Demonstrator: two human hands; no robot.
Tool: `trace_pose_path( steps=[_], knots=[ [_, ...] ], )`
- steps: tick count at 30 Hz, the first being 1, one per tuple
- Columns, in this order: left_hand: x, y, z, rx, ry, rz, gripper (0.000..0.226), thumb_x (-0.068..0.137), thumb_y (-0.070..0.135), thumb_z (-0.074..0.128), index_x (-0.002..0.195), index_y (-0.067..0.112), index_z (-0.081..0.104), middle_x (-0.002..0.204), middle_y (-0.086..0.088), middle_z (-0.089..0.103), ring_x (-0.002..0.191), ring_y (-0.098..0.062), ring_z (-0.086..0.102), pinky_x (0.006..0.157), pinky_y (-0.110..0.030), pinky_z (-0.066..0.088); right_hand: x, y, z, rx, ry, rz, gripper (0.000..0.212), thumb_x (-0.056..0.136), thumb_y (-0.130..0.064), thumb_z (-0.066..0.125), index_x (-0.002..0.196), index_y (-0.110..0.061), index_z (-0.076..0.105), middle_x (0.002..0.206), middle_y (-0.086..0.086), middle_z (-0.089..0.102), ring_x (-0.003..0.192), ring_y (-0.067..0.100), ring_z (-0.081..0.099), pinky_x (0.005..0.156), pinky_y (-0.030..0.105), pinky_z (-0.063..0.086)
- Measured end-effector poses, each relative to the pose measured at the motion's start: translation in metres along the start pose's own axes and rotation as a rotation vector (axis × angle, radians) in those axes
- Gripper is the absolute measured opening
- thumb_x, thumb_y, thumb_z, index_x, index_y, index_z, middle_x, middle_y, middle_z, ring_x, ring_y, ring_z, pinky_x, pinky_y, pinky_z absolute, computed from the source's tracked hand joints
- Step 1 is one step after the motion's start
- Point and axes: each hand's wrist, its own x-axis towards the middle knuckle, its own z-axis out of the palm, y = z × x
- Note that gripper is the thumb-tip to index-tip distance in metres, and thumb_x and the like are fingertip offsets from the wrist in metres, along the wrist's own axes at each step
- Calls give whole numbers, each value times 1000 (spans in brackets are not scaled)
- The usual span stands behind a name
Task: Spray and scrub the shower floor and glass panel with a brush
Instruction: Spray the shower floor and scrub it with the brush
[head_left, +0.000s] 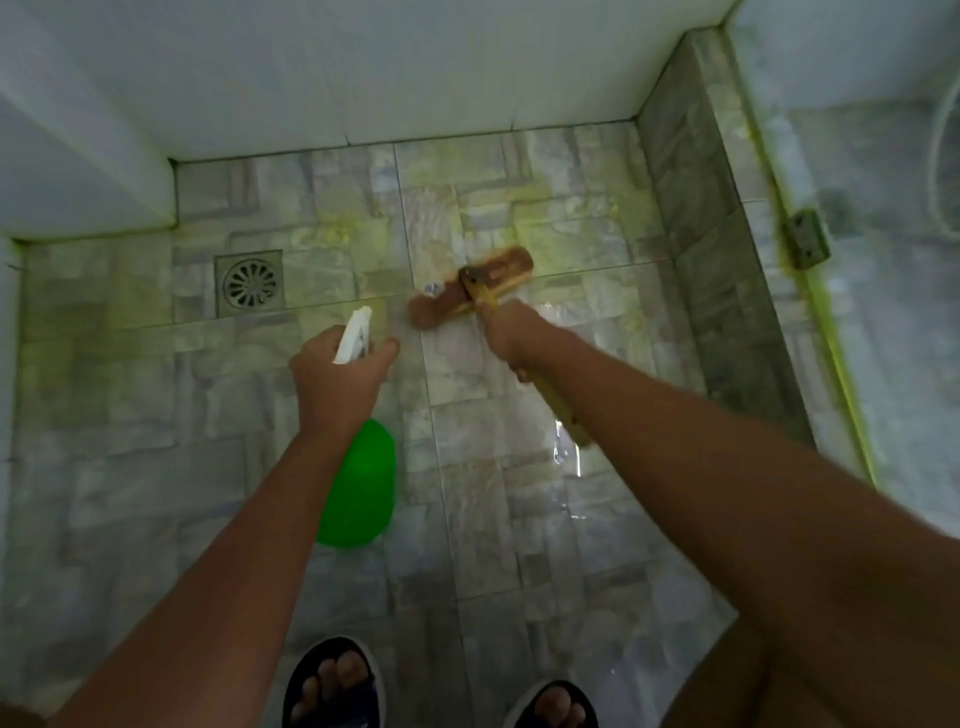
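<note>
My left hand (337, 376) grips a green spray bottle (358, 483) by its neck, with the white nozzle (355, 335) pointing away over the tiled shower floor (519, 493). My right hand (514, 332) grips the yellow handle of a scrubbing brush. The brown brush head (470, 293) lies on the wet floor tiles just beyond that hand. The handle's rear end sticks out below my right forearm. The glass panel (893, 312) stands on the right behind a raised tiled curb.
A square metal drain (250, 283) sits in the floor at the left. White walls close the far and left sides. A metal hinge (806, 239) is fixed at the glass panel's base. My feet in dark sandals (332, 680) stand at the bottom edge.
</note>
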Motion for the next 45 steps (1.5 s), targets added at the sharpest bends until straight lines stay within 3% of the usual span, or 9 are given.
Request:
trace_pose_path(
  steps=[4,8,12,17,24,28,35,39,45],
  knots=[
    [-1,0,-4,-7,38,95,35,77,27,83,66,4,59,60,3,52,55,-8,44,54,-24,36,51,-45,-17,13,28,-21,30,102,-7,29,119,0,52,76,13,48,56,20,42,53,33,44],
    [3,-2,-5,3,49,64,33,81,21,85,65,13,57,57,10,49,53,-2,43,55,-24,36,9,-9,8,-129,-46,-92,31,105,-26,28,109,-6,51,103,23,60,64,30,56,47,29,44],
    [15,-4,-11,-31,102,-75,31,82,27,84,75,5,63,65,1,52,64,-15,48,64,-27,37,-69,52,31,-158,-107,21,34,105,-18,30,135,-8,43,121,18,54,104,37,61,75,39,50],
    [24,-7,-14,-77,121,-151,36,81,33,85,84,0,70,78,-6,61,71,-18,54,67,-29,42,-75,55,44,-232,-130,63,37,106,-22,28,129,0,49,120,24,57,109,40,57,89,44,48],
    [14,-6,-2,-103,-17,-60,29,76,30,86,70,11,64,61,5,56,58,-11,54,61,-35,58,44,-32,9,37,76,-68,52,104,-44,27,126,-1,47,95,19,50,56,24,50,30,20,37],
    [14,-2,9,-57,-111,16,37,70,41,84,62,15,58,58,-1,54,56,-24,59,59,-45,62,36,-8,12,-10,98,-12,59,101,-53,29,123,-3,51,98,20,57,58,26,54,38,23,40],
    [21,44,46,1,-182,81,47,80,33,80,52,21,44,51,7,44,56,-19,49,55,-28,34,-14,85,3,-99,102,261,52,101,-49,32,122,-5,52,102,23,57,80,38,61,52,44,56],
    [16,58,65,34,-240,113,41,79,38,82,63,15,52,58,3,48,63,-25,54,57,-31,34,-25,109,-7,98,188,373,55,99,-58,29,90,-6,45,70,12,45,47,20,44,39,24,40],
    [6,66,84,56,-288,126,36,79,42,79,78,10,62,83,-15,69,85,-38,66,70,-42,51,-36,113,-26,200,217,509,55,96,-63,29,69,-15,33,65,8,37,46,16,36,44,21,36]
  ],
)
